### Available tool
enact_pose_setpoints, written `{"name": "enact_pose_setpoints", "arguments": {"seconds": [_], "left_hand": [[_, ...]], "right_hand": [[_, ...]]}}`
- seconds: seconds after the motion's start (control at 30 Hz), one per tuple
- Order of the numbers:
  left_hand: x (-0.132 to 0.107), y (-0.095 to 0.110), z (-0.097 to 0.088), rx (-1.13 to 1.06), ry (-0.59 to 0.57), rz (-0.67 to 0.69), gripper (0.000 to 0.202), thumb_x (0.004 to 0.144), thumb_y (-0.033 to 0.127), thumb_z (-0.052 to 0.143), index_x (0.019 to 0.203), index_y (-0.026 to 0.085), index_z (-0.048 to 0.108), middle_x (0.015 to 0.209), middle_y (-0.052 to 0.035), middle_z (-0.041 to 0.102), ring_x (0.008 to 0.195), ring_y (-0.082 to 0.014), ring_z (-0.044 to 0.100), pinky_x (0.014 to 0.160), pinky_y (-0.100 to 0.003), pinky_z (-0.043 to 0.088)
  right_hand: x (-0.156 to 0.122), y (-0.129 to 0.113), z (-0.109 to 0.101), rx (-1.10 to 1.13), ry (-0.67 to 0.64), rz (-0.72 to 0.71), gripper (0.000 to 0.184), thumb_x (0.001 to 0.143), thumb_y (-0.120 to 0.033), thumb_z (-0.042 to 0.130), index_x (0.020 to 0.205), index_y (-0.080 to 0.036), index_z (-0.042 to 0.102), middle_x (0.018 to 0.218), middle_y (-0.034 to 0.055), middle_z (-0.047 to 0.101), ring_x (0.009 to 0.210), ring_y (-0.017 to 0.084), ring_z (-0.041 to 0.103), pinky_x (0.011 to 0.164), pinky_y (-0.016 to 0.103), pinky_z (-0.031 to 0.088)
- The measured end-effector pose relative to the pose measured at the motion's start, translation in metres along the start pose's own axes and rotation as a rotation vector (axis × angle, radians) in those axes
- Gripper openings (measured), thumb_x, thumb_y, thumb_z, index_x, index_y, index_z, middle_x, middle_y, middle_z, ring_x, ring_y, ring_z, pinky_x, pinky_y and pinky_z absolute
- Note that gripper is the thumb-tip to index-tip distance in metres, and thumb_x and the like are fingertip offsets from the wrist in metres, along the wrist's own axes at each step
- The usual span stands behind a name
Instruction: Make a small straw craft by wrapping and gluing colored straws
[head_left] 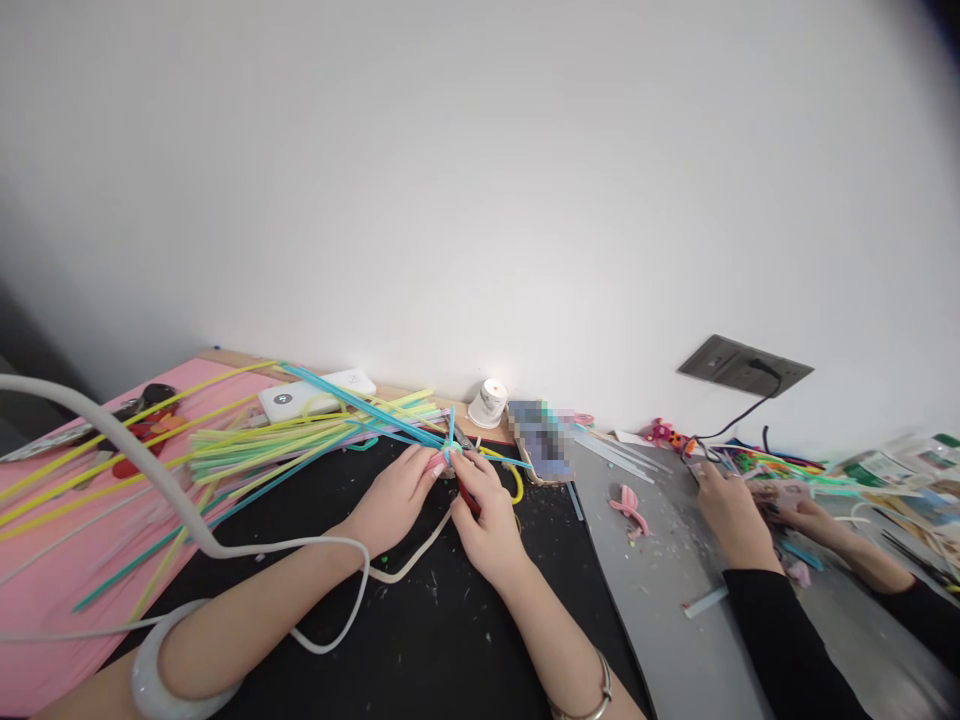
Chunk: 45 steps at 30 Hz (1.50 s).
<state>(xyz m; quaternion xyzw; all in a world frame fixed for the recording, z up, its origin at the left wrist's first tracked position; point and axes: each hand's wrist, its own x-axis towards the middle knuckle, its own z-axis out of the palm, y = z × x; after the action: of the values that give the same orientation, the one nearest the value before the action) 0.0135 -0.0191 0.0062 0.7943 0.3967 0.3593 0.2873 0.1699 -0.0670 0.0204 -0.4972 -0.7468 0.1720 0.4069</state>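
A bundle of long thin straws [300, 430], green, yellow and blue, fans out to the left over a black mat [420, 640]. My left hand [394, 498] pinches the bundle where the straws meet, near a blue tie [451, 450]. My right hand [489, 515] is closed beside it, fingertips at the same knot, with something red [469, 497] under its fingers that I cannot make out. A white cord [225, 545] loops over my left forearm, which wears a pale bangle [161, 665].
A pink sheet [52, 560] covers the table's left side. A white power bank [315, 393], a small white cup [489, 402] and a phone [541, 440] lie by the wall. On the right, another person's hands [739, 515] in black sleeves work on a grey mat [660, 590].
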Motion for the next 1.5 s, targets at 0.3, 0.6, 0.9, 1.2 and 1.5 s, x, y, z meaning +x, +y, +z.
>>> {"name": "enact_pose_setpoints", "arguments": {"seconds": [0.3, 0.6, 0.9, 1.2, 1.5], "left_hand": [[-0.0002, -0.0023, 0.0011, 0.028, 0.012, -0.012, 0.026, 0.096, 0.029, 0.031, 0.093, 0.02, 0.056, 0.093, -0.006, 0.058, 0.087, -0.0207, 0.055, 0.084, -0.038, 0.047], [0.001, 0.0025, 0.0003, -0.005, -0.002, -0.035, 0.027, 0.096, 0.03, 0.029, 0.092, 0.02, 0.054, 0.093, -0.0056, 0.056, 0.088, -0.0206, 0.054, 0.084, -0.039, 0.046], [-0.0004, 0.0004, 0.0028, 0.012, -0.045, -0.014, 0.027, 0.096, 0.03, 0.032, 0.105, 0.019, 0.055, 0.1, -0.0074, 0.054, 0.095, -0.0216, 0.053, 0.09, -0.04, 0.045], [-0.0002, -0.0015, 0.0028, 0.082, -0.038, 0.011, 0.028, 0.096, 0.029, 0.031, 0.105, 0.017, 0.055, 0.1, -0.0089, 0.054, 0.096, -0.0226, 0.053, 0.089, -0.042, 0.046], [-0.0005, -0.0032, 0.0028, 0.1, -0.026, 0.014, 0.026, 0.095, 0.027, 0.033, 0.103, 0.018, 0.056, 0.098, -0.008, 0.055, 0.094, -0.0221, 0.054, 0.088, -0.041, 0.047]], "right_hand": [[-0.0007, 0.0022, 0.0013, 0.04, -0.023, -0.031, 0.061, 0.076, -0.006, 0.046, 0.134, -0.023, 0.052, 0.132, 0.0033, 0.057, 0.127, 0.022, 0.044, 0.107, 0.043, 0.037], [0.0007, -0.0003, 0.0014, 0.073, 0.019, -0.001, 0.06, 0.074, -0.005, 0.046, 0.131, -0.021, 0.054, 0.13, 0.0065, 0.058, 0.125, 0.022, 0.046, 0.108, 0.041, 0.037], [0.0, 0.0007, 0.0022, 0.068, 0.04, 0.034, 0.059, 0.074, -0.007, 0.047, 0.131, -0.019, 0.054, 0.13, 0.0101, 0.056, 0.127, 0.023, 0.046, 0.108, 0.043, 0.036], [0.0017, 0.003, 0.003, 0.131, -0.006, 0.043, 0.063, 0.073, -0.007, 0.047, 0.134, -0.022, 0.051, 0.135, 0.0065, 0.054, 0.128, 0.022, 0.045, 0.109, 0.043, 0.035], [-0.0012, 0.0056, 0.0044, 0.147, -0.022, 0.059, 0.064, 0.073, -0.008, 0.049, 0.135, -0.025, 0.049, 0.137, 0.0036, 0.052, 0.13, 0.023, 0.043, 0.111, 0.045, 0.032]]}}
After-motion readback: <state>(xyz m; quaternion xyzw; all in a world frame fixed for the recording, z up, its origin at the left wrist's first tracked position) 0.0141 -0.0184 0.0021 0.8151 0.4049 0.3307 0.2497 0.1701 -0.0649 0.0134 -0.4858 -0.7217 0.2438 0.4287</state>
